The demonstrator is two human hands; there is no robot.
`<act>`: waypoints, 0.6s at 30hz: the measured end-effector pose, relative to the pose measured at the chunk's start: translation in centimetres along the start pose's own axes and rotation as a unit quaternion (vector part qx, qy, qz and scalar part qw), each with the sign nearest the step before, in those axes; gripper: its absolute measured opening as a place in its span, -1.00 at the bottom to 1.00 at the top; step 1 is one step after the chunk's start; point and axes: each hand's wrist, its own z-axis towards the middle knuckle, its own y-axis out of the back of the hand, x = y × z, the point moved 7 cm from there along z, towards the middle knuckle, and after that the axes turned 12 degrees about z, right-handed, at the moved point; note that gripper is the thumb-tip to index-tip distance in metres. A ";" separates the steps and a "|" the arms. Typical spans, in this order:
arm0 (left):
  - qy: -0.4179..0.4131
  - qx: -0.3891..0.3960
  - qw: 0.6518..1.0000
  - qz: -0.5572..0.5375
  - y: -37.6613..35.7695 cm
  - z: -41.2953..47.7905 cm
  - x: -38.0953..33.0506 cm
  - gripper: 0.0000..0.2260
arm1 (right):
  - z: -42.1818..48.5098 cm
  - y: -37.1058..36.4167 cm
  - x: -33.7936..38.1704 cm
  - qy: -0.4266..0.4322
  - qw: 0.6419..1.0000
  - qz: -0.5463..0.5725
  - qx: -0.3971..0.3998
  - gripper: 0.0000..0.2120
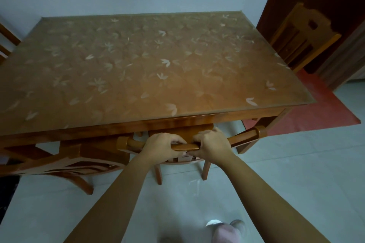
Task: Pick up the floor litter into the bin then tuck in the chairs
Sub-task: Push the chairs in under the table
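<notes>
The fingers [178, 141] of the left hand [160, 145] are curling over the top rail [184, 146] of a wooden chair [205, 165], and the right hand [211, 145] is wrapping the same rail just beside it, thumbs underneath, both closed firmly around the wood. The chair is standing on the pale tiled floor [276, 173] at the near edge of the counter [138, 65], its seat largely under the top already, its back nearly touching the apron.

Judging by the solid timber, the chair is looking stiff and fairly heavy; the rounded, varnished rail is probably smooth, so a full wrap at its middle is seeming the sound place to push from, keeping the legs from twisting as they are sliding on tile.

A second chair [65, 162] is sitting to the left, a third [304, 41] beyond the far right corner, near a red mat [316, 108]. No litter is showing on the visible floor. No writing or brand is readable anywhere.
</notes>
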 end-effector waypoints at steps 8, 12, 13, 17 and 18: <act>-0.003 -0.035 0.999 0.020 0.0 0.4 -0.8 -0.78 | 0.3 0.3 -0.6 0.050 0.998 -0.032 -0.024 -0.67; -0.010 -0.040 0.999 0.016 -0.6 1.2 -1.9 -0.80 | 0.2 1.2 -1.8 0.048 0.998 -0.022 -0.022 -0.67; -0.012 -0.042 0.999 0.018 -0.7 1.3 -2.1 -0.80 | 0.2 1.4 -1.9 0.050 0.998 -0.020 -0.023 -0.66; -0.009 -0.041 0.999 0.026 -0.5 1.7 -2.2 -0.80 | 0.4 1.5 -2.4 0.036 0.999 -0.012 -0.025 -0.67; -0.009 -0.039 0.999 0.030 -0.5 1.7 -2.2 -0.80 | 0.4 1.3 -2.4 0.034 0.999 -0.010 -0.024 -0.67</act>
